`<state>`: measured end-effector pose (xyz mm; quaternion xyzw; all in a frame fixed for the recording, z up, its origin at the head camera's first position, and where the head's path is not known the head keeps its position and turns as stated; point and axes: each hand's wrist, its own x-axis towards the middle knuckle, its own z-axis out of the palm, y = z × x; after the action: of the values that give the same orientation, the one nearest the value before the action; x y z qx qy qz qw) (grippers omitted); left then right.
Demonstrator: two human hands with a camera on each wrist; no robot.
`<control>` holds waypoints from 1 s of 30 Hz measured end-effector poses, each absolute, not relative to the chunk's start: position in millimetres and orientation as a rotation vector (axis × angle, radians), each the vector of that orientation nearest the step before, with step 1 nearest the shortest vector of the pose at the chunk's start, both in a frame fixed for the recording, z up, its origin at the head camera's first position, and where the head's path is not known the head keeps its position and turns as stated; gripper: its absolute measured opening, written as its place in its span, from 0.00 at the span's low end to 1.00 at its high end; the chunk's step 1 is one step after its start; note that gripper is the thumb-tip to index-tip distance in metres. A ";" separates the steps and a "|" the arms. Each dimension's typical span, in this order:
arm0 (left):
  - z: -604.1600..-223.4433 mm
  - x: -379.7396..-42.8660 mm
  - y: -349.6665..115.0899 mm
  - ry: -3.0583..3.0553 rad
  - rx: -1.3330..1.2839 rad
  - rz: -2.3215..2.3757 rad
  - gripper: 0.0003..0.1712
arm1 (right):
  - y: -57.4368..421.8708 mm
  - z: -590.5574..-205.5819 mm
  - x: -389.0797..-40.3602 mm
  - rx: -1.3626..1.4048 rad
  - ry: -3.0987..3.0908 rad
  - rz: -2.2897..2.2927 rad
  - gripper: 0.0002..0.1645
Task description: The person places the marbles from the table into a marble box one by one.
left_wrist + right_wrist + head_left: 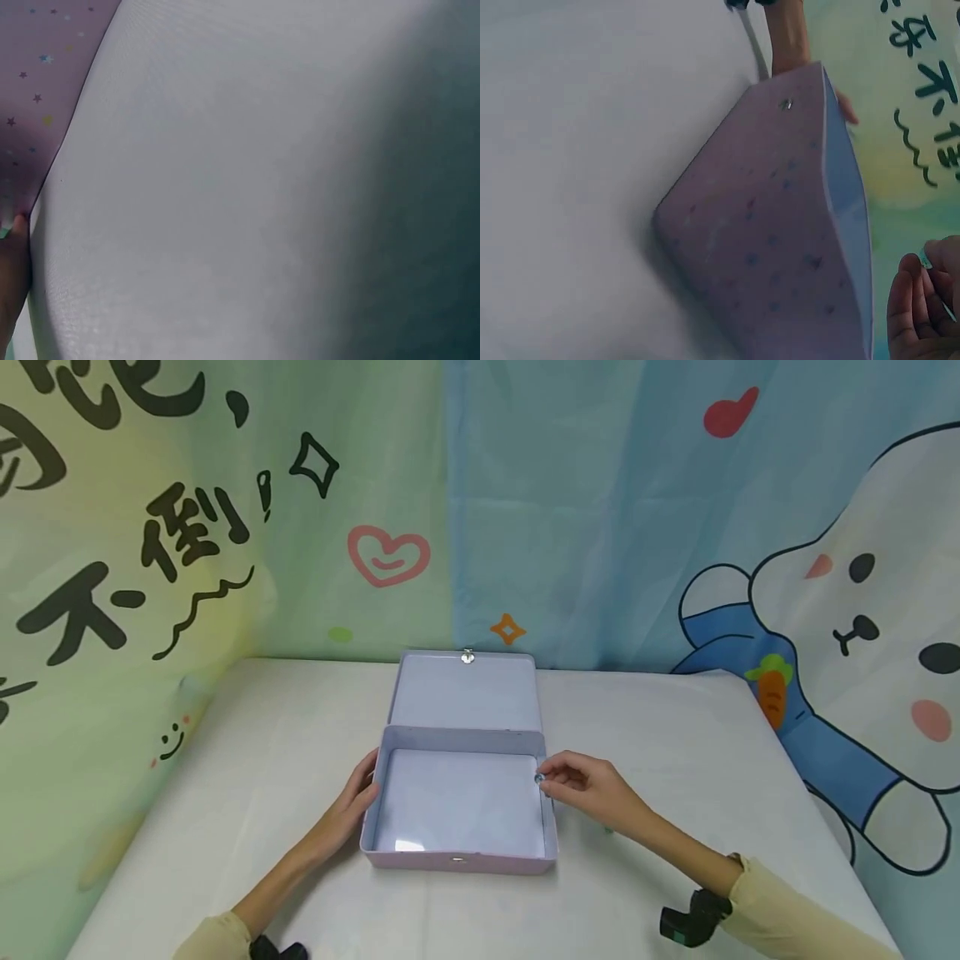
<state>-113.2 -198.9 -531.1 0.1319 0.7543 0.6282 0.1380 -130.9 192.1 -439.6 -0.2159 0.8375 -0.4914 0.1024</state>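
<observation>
A shallow metal box (pixel 459 802) with a pale lilac inside stands on the table, its hinged lid (pixel 465 692) tipped back. Stars dot its pink outside (pixel 757 217). My left hand (pixel 351 797) rests against the outer left wall, fingers fairly straight. Only part of that hand (pixel 13 281) shows in the left wrist view. Over the box's right rim, my right hand (pixel 588 785) pinches a small shiny piece (pixel 539 777) between thumb and fingertips. In the right wrist view the piece (pixel 925 259) looks pale green; its kind is too small to tell.
A white cloth covers the table (pixel 300 727). Behind it hangs a printed curtain (pixel 555 510). A small greenish thing (pixel 608 831) lies under the right forearm, mostly hidden. Black wrist cameras (pixel 693 918) sit at both sleeves.
</observation>
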 end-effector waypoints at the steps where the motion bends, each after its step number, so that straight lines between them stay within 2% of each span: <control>1: -530.9 -113.7 -198.5 2.179 0.378 1.819 0.32 | 186.3 -437.2 -133.2 -0.634 2.438 -1.456 0.13; 16: -532.8 -112.1 -193.7 2.233 0.282 1.806 0.32 | 100.8 -429.0 -178.3 -0.706 2.199 -1.320 0.12; 25: -533.4 -110.8 -193.6 2.227 0.270 1.830 0.32 | 59.8 -448.4 -197.0 -0.918 2.250 -1.007 0.07; 30: -532.5 -110.6 -191.2 2.217 0.271 1.827 0.32 | 45.9 -460.2 -202.3 -0.929 2.306 -0.869 0.04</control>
<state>-110.6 -191.2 -532.5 0.0932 0.7620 0.6280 0.1276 -202.3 45.9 -460.2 -0.3414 0.8475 -0.3193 0.2513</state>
